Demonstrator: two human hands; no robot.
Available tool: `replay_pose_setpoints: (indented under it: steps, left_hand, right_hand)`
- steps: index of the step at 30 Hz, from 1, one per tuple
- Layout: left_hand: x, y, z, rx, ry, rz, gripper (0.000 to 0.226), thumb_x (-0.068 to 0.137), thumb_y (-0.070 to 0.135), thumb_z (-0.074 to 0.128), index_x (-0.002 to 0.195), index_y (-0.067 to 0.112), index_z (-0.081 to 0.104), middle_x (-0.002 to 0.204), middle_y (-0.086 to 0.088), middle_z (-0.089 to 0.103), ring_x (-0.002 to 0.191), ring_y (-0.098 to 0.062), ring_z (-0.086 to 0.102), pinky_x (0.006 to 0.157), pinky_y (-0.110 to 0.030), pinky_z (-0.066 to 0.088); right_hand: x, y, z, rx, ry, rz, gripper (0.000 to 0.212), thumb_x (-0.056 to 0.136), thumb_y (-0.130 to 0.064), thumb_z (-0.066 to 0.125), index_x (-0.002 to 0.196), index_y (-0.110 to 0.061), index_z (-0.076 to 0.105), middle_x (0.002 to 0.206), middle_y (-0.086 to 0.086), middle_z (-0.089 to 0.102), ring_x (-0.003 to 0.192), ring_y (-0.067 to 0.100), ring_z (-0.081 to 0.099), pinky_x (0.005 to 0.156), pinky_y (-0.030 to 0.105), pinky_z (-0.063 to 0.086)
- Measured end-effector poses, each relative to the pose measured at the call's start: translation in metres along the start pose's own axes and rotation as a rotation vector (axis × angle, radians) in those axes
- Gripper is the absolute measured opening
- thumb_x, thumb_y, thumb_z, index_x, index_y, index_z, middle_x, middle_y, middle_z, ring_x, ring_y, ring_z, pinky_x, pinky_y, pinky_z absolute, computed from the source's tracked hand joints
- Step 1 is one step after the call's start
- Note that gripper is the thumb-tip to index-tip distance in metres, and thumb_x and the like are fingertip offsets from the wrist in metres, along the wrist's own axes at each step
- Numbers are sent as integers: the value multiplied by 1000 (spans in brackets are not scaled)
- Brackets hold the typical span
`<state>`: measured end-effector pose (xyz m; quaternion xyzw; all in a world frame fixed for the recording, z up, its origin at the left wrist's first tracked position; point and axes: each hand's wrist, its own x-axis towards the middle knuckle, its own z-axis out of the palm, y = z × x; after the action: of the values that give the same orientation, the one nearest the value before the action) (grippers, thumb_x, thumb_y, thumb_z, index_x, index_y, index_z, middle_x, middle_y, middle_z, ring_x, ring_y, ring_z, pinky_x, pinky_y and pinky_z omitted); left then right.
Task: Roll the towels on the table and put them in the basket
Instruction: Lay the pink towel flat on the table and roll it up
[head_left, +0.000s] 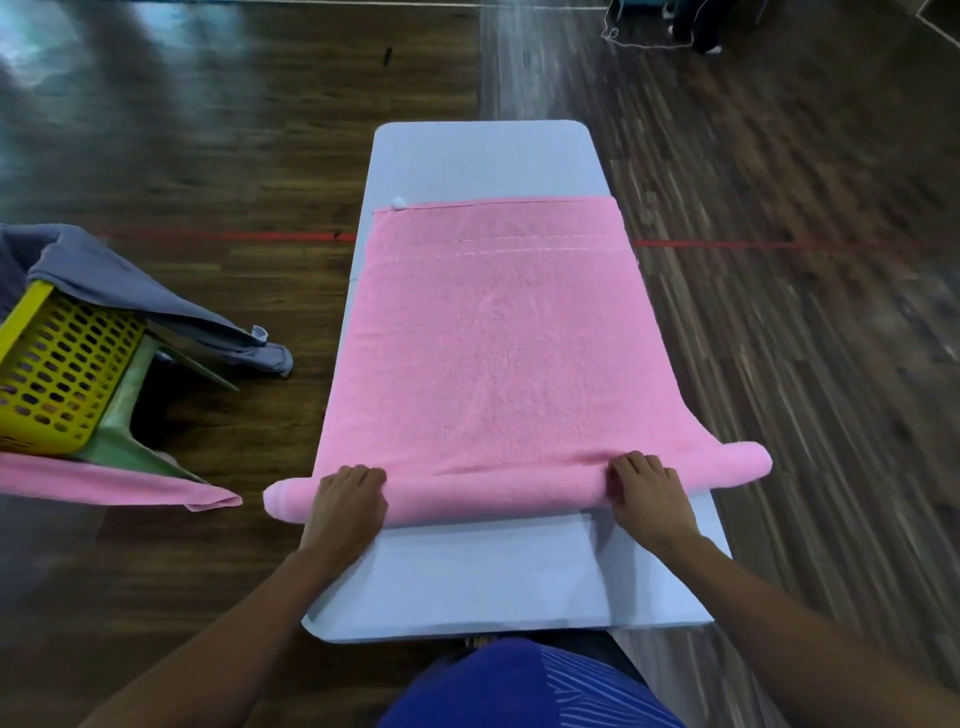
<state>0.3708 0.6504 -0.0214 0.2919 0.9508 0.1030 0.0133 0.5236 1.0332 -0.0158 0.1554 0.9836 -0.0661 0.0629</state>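
Note:
A pink towel (498, 332) lies spread along the white table (483, 156), its near end wound into a roll that sticks out past both table sides. My left hand (348, 501) grips the roll near its left end, fingers curled over the top. My right hand (649, 491) grips it toward the right end the same way. A yellow basket (57, 374) stands at the left on a green stool, with a grey towel (130, 291) draped over its rim and another pink towel (119, 486) hanging below it.
The green stool (130, 415) under the basket stands on dark wooden floor left of the table. A red floor line (779, 244) runs across behind the table. Cables and dark objects (691, 26) lie at the far back right.

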Motion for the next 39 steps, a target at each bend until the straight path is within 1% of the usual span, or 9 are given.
replay_pose_setpoints:
  steps: [3, 5, 8, 12, 18, 23, 29, 35, 39]
  left_hand:
    - [-16, 2, 9, -7, -138, 14, 51, 63, 17, 81, 110, 9, 66, 107, -11, 69, 94, -28, 66, 87, -47, 53]
    - [-19, 0, 14, 6, -149, -2, 55, 60, 15, 84, 111, 9, 66, 108, -11, 69, 96, -30, 67, 90, -49, 51]
    - [-8, 4, 1, 15, -189, -74, 31, 77, 30, 66, 104, 16, 67, 102, -4, 70, 93, -24, 63, 90, -42, 48]
    - [10, 4, -12, 10, -409, -145, 39, 80, 47, 44, 106, 24, 62, 106, 3, 67, 99, -21, 59, 86, -37, 38]
    - [11, -2, -6, -27, 17, -43, 25, 77, 10, 66, 102, 8, 66, 99, -11, 67, 85, -30, 60, 74, -40, 49]
    - [-10, 2, 9, 5, -151, 7, 61, 64, 19, 81, 121, 7, 62, 118, -12, 65, 107, -31, 62, 97, -49, 47]
    - [2, 3, 3, 58, -100, 20, 31, 65, 11, 78, 95, 13, 71, 94, -7, 73, 82, -27, 66, 81, -45, 54]
    - [15, 1, -14, 158, -358, -29, 40, 84, 39, 34, 98, 20, 67, 99, 1, 69, 99, -21, 59, 101, -44, 27]
    - [18, -6, -9, 54, -282, -103, 29, 87, 34, 52, 111, 22, 63, 110, 2, 63, 105, -22, 55, 100, -45, 29]
  right_hand:
    - [-6, 0, 6, -45, -111, -2, 56, 65, -15, 72, 119, -13, 58, 120, 4, 62, 113, 28, 57, 98, 41, 42]
    - [-6, -3, 6, -73, -113, 7, 49, 72, -15, 67, 119, -14, 58, 119, 4, 63, 114, 28, 56, 100, 40, 39]
    - [2, -8, -7, -118, -188, 2, 33, 80, -26, 57, 113, -21, 56, 112, -1, 62, 109, 25, 52, 92, 38, 33]
    - [10, -6, -16, -161, -309, 3, 28, 84, -35, 49, 106, -22, 60, 114, -1, 58, 107, 23, 47, 86, 39, 30]
    - [1, -6, 0, 25, 61, -43, 27, 68, -9, 73, 94, -13, 63, 93, 5, 61, 83, 30, 59, 68, 36, 38]
    - [-9, -4, 11, -14, -37, -83, 62, 50, -11, 80, 111, -11, 65, 109, 6, 68, 98, 29, 65, 90, 43, 51]
    - [2, -9, -6, -63, -171, -33, 34, 82, -28, 55, 115, -23, 57, 110, -3, 64, 106, 22, 54, 92, 36, 34]
    - [9, -11, -27, 139, -458, 76, 19, 84, -34, 52, 102, -30, 48, 96, -3, 64, 93, 18, 53, 84, 37, 27]
    - [4, -3, -11, 38, -150, 57, 34, 79, -35, 63, 110, -27, 53, 103, -3, 55, 97, 24, 50, 81, 38, 32]
